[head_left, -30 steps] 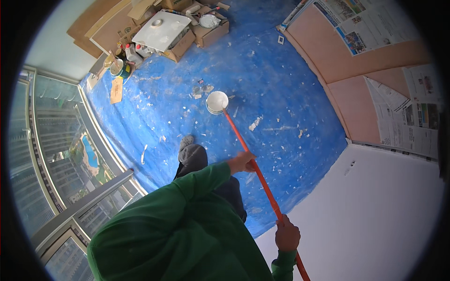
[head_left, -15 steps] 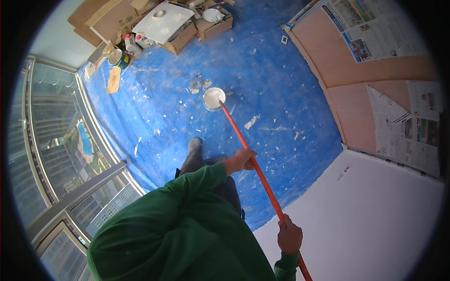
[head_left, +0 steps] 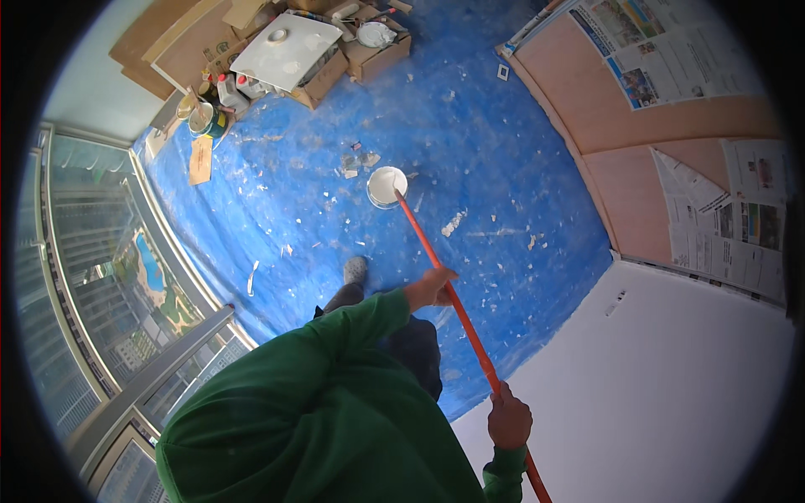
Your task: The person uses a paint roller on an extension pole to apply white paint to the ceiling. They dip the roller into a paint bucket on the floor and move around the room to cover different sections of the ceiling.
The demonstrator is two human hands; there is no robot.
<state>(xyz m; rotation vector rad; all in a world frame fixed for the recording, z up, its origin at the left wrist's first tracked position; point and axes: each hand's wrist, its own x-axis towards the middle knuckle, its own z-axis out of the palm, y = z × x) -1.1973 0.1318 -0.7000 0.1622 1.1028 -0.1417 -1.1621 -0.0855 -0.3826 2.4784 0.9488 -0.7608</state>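
Observation:
Both hands grip a long orange pole (head_left: 464, 317) that slants from the lower right up to a round bucket (head_left: 373, 198). White paint (head_left: 386, 183) is inside the bucket, and the pole's far end dips into it; whatever is fixed to that end is hidden. My left hand (head_left: 430, 287) is wrapped round the pole at about mid-length, at the end of a green sleeve. Farther down the pole, at the lower right, my right hand (head_left: 510, 417) is closed round it too.
Blue sheeting (head_left: 335, 226) with paint scraps covers the floor. A white panel on cardboard boxes (head_left: 319, 80), jugs (head_left: 231, 94) and a paint can (head_left: 207, 121) stand at the far left. Windows (head_left: 101, 243) line the left; a white wall (head_left: 637, 394) and newspaper-covered boards (head_left: 620, 168) are right.
The view has shifted slightly, and the bucket sits a little lower in it. My legs have shifted, with one knee now showing more. Both hands keep their hold on the pole.

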